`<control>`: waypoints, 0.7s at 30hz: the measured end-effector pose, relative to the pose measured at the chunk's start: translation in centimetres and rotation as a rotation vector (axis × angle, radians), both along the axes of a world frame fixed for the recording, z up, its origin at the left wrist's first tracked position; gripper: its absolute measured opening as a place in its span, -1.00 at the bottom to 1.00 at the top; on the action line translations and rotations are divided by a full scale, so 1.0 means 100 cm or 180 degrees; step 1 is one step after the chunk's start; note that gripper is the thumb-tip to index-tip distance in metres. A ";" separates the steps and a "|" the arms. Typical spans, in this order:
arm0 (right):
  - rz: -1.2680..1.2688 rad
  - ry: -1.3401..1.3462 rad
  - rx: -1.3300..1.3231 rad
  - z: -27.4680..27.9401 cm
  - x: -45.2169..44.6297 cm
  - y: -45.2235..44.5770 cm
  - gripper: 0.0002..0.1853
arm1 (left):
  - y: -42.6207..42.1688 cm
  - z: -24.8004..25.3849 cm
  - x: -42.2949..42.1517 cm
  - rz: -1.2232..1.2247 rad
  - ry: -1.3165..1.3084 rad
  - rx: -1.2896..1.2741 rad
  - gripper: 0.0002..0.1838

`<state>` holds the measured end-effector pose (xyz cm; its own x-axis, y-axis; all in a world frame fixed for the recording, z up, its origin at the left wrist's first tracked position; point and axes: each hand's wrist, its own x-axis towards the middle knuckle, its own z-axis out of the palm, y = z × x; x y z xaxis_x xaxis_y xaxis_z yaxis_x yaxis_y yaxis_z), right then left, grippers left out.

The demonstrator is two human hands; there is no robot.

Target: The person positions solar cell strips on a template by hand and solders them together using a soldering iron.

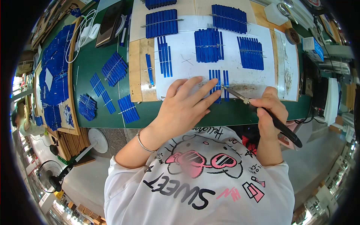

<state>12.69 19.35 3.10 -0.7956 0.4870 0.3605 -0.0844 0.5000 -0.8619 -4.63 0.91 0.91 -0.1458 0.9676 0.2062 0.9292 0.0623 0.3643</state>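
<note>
Several narrow blue strips (226, 77) lie on white paper (180, 88) near the board's front edge, crossed by a thin metal piece. My left hand (187, 101) rests over the paper to their left, palm down, fingers spread, fingertips on or beside the strips. My right hand (270, 108) is closed around a black-handled tool with a metal tip (234, 93). That tip points left and touches or nearly touches the strips by the thin metal piece. Whether anything is under my left palm is hidden.
Bundles of blue strips (161, 23) stand further back on the paper and board. More blue bundles (114, 69) lie on the green table (88, 62) at left, beside a wooden tray (75, 80) of blue pieces. A round tin (291, 36) and a small box (313, 48) are at right.
</note>
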 end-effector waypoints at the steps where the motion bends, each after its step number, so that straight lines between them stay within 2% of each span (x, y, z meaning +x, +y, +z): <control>1: -0.0020 0.0004 0.0034 -0.001 -0.001 -0.001 -0.74 | 0.000 0.000 0.000 -0.0001 -0.0009 -0.0008 -0.40; 6: -0.0150 -0.0047 0.0083 0.000 -0.006 -0.002 -0.74 | 0.000 0.000 0.000 -0.0001 -0.0029 -0.0020 -0.40; 18: 0.0089 -0.0148 0.0346 0.006 -0.008 0.002 -0.76 | -0.001 0.000 0.001 -0.0005 0.0002 -0.0073 -0.39; 21: 0.0025 -0.0176 0.0513 0.010 -0.011 0.001 -0.83 | -0.001 -0.001 0.001 -0.0004 -0.0009 -0.0066 -0.39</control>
